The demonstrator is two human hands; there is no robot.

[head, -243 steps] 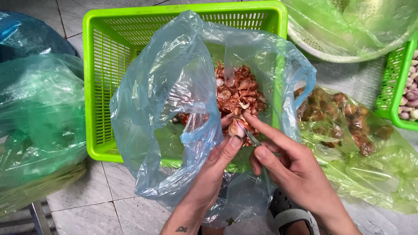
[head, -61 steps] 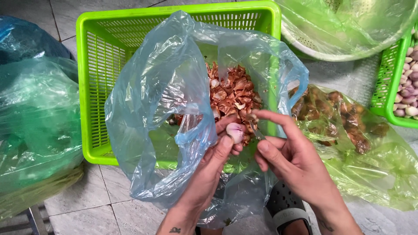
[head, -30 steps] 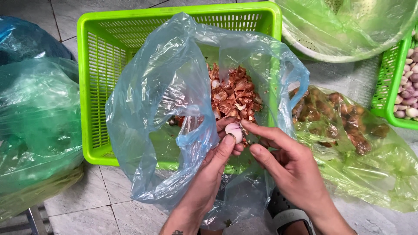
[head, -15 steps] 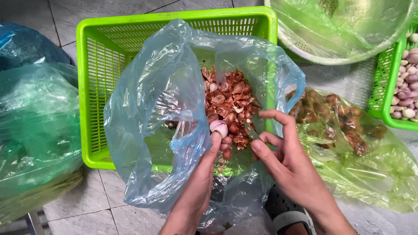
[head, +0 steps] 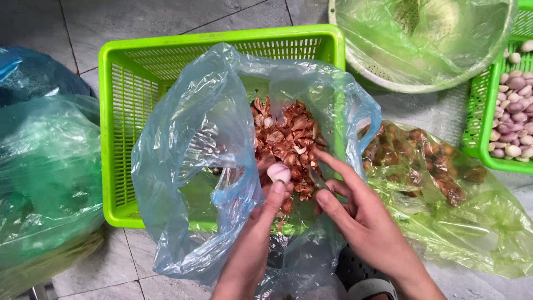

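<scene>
My left hand [head: 260, 225] pinches a pale, peeled shallot [head: 278, 172] between thumb and fingertips, over the mouth of a blue plastic bag [head: 189, 155]. The bag holds a heap of brown papery peels [head: 288, 133] and lies inside a bright green slotted basket [head: 216, 41]. My right hand [head: 358, 219] is just right of the shallot, with its index finger stretched towards the peels. A thin grey sliver, apparently a small blade [head: 318, 180], shows between its thumb and fingers.
A yellow-green bag of brown unpeeled shallots [head: 438, 172] lies to the right. Beyond it a second green basket [head: 477, 111] holds peeled shallots [head: 513, 116]. A white colander lined with green plastic [head: 427, 39] stands at top right. Stuffed green [head: 39, 178] and blue [head: 33, 78] bags sit left.
Both hands have shifted slightly up over the bag opening with the shallot. My right index finger now stretches out straighter towards the peels.
</scene>
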